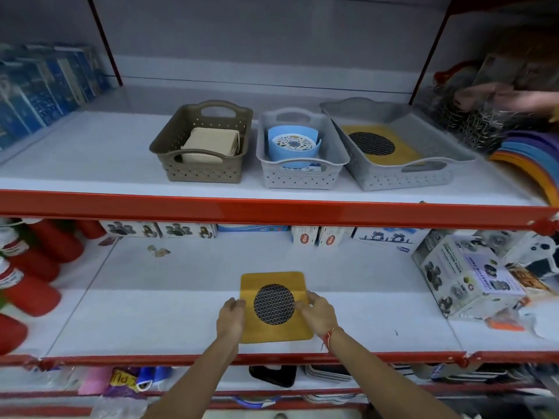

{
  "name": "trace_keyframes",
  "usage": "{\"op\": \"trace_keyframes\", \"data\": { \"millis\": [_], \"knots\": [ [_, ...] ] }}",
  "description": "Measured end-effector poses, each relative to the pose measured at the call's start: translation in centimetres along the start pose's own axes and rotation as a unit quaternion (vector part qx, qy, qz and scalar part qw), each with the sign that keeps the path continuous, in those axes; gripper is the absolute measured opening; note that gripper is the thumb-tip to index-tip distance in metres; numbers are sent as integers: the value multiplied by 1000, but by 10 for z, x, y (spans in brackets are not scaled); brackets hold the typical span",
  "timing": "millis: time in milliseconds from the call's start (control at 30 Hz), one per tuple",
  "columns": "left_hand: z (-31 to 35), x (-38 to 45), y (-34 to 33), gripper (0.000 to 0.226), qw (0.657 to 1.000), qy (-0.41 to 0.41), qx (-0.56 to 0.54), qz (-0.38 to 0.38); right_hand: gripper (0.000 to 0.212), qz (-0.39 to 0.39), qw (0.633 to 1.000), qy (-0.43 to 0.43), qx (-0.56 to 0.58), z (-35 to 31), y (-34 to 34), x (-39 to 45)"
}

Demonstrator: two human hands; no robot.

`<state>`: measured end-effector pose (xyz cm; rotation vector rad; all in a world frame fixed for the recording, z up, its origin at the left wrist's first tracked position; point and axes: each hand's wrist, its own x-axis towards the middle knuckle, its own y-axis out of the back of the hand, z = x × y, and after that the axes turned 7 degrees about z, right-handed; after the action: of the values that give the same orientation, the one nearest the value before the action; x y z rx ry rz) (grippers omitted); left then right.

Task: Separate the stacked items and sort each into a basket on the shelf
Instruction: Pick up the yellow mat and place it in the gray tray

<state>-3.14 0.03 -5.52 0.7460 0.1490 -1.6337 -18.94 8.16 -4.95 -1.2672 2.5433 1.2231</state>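
A yellow square pad with a black mesh circle (273,306) lies on the lower shelf. My left hand (231,319) grips its left edge and my right hand (317,313) pinches its right edge. On the upper shelf stand three baskets. The brown basket (169,140) holds a beige square item (210,145). The small grey basket (302,176) holds a blue round item (293,146). The large grey basket (402,176) holds another yellow pad with mesh (378,143).
Red bottles (30,267) lie at the lower left. Boxes (465,276) crowd the lower right, and small cartons line the back of the lower shelf. Another person's hand (514,96) reaches into goods at the upper right. Blue packs (45,89) stand at the upper left.
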Motion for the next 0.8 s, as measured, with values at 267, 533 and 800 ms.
{"op": "trace_keyframes", "data": {
  "millis": [267,533,800],
  "knots": [
    [7,-10,19,39,988,29,-146,34,45,71,986,-30,149,3,14,-13],
    [12,-69,62,39,976,-22,-214,-23,40,97,964,-7,247,3,44,-70],
    [36,-159,112,44,964,-106,-197,-142,37,97,939,77,321,-17,114,-165]
  ]
}}
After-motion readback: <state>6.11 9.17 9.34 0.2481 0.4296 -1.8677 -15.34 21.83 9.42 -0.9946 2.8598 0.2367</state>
